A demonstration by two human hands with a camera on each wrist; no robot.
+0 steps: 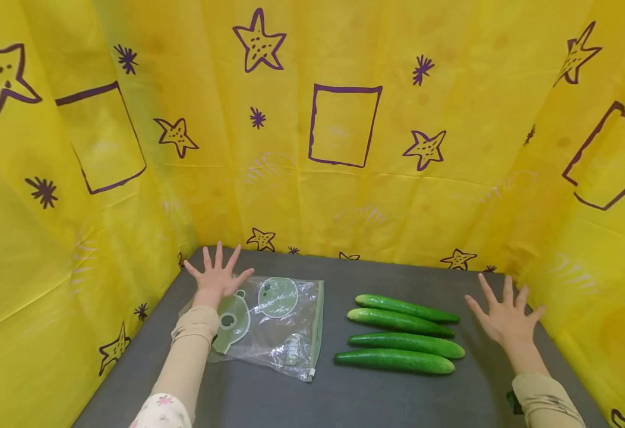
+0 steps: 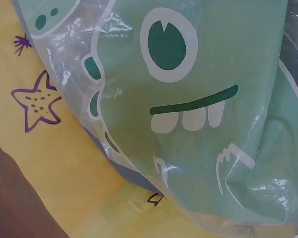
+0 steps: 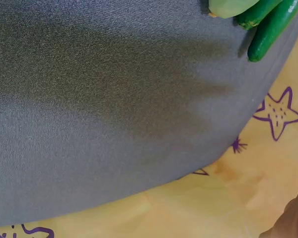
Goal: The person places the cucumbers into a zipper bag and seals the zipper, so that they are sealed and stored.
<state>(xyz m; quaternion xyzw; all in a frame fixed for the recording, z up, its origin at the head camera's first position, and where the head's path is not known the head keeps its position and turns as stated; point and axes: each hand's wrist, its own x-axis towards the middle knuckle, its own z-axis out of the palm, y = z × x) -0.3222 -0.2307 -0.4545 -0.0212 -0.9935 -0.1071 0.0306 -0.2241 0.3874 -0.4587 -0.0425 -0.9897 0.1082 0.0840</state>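
Note:
Fingers spread wide, my left hand is over the far left corner of a clear zip bag with green cartoon prints; whether it touches the bag I cannot tell. The bag lies flat, its green zip edge facing right. In the left wrist view the printed bag fills most of the picture. Several green cucumbers lie side by side to the right of the bag. My right hand, fingers also spread, is to the right of them and holds nothing. The right wrist view catches a few cucumber ends.
A dark grey table surface bears the bag and cucumbers. Yellow curtains with purple stars and squares close in the back, left and right sides. Both forearms wear beige sleeves.

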